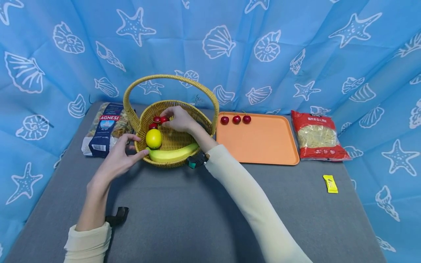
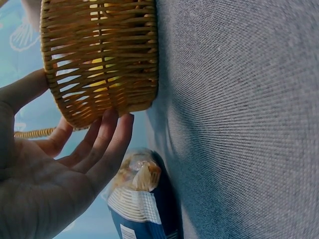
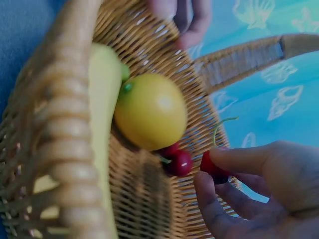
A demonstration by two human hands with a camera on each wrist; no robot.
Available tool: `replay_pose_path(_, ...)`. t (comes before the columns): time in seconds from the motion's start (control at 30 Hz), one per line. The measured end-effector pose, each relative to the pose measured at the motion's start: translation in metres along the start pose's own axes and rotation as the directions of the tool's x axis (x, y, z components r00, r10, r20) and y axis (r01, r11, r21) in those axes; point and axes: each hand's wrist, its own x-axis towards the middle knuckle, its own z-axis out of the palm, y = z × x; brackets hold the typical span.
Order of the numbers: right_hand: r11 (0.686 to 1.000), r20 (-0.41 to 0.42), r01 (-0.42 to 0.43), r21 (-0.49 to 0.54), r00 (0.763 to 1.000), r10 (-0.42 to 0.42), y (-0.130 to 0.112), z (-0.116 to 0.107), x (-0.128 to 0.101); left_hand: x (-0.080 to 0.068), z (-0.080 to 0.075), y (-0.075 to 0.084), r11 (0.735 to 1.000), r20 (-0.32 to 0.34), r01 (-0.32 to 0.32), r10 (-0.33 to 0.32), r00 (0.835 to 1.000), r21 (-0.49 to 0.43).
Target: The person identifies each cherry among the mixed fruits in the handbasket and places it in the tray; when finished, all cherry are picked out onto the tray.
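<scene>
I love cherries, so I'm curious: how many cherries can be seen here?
6. Three sit in a row along the orange tray's far edge. Three are in the wicker basket: two lying by the lemon, one pinched by the right hand. More may be hidden.

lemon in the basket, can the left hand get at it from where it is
Probably yes: the left hand rests open against the basket wall just beside the lemon, nothing covers the lemon, and the right hand works farther back.

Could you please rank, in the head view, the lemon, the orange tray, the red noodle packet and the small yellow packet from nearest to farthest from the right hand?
From the right hand:
1. Lemon, in the basket, just left.
2. Orange tray, right of the basket.
3. Red noodle packet, beyond the tray's right edge.
4. Small yellow packet, far right, toward the front.
</scene>
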Motion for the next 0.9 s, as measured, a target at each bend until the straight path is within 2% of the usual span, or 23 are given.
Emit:
replay_pose_path(0.27, 0.990, -0.041, 0.114, 0.088, 0.993, -0.110, -0.010, -0.017, -0.036, 0.001, 0.000, 0.000, 1.000, 0.009, 0.009, -0.009, 1.000, 0.006)
replay_pose_path(0.5, 0.964, -0.031, 0.197, 0.177, 0.980, -0.195, -0.017, -0.039, -0.090, 0.002, 0.001, -0.001, 1.000, 0.009, 0.002, -0.002, 1.000, 0.011)
replay_pose_path(0.67, 0.936, -0.036, 0.282, 0.210, 0.959, -0.281, -0.011, -0.057, -0.133, 0.002, 0.000, -0.001, 1.000, 0.007, -0.004, 0.004, 1.000, 0.015)
replay_pose_path(0.77, 0.931, -0.056, 0.298, 0.210, 0.955, -0.293, -0.004, -0.068, -0.155, 0.001, 0.000, 0.001, 1.000, 0.006, -0.002, 0.002, 1.000, 0.015)
replay_pose_path(0.9, 0.928, -0.125, 0.306, 0.214, 0.950, -0.285, 0.010, -0.085, -0.177, 0.001, 0.000, 0.001, 1.000, 0.007, 0.000, 0.000, 1.000, 0.015)
